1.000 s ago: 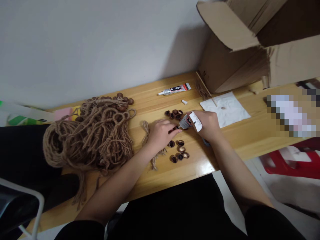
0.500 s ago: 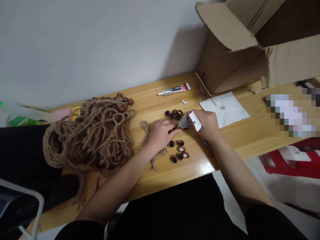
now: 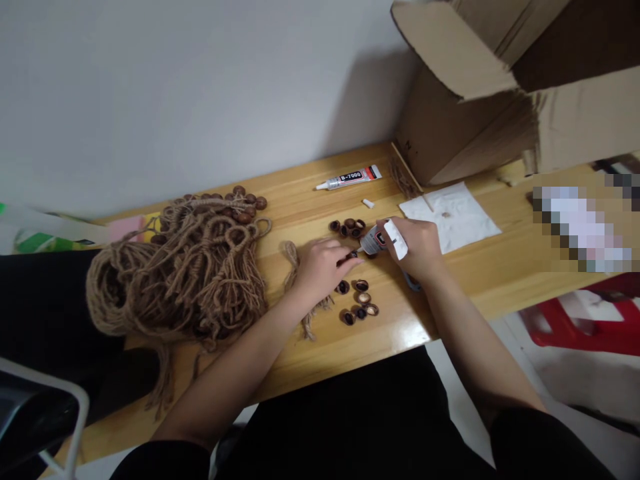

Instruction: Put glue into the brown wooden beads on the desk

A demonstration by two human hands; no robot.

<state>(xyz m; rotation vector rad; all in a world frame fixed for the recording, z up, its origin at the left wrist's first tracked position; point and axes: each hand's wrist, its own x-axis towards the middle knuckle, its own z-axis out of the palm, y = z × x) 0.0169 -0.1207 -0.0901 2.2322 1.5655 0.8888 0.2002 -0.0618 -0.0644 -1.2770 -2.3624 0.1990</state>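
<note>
My right hand (image 3: 416, 245) is closed round a glue tube (image 3: 374, 241), its nozzle pointing left and down at my left hand's fingertips. Between the thumb and fingers of my left hand (image 3: 323, 267) is a small dark nutshell half (image 3: 353, 255), mostly covered. Several open nutshell halves (image 3: 363, 298) lie on the table just below the fingers. Behind the tube sits another cluster of nutshell halves (image 3: 346, 227). Under my left hand lies a short bundle of jute cord (image 3: 291, 257), partly hidden by the palm.
A big heap of jute rope (image 3: 185, 280) fills the left, with brown round nuts (image 3: 245, 207) behind it. A second glue tube (image 3: 350, 177) and a white cap (image 3: 368, 204) lie at the back. White tissue (image 3: 457, 217) and a cardboard box (image 3: 465, 127) are to the right.
My right hand has drawn the glue tube slightly right, so its nozzle sits a little farther from the nutshell half. My left hand stays in place.
</note>
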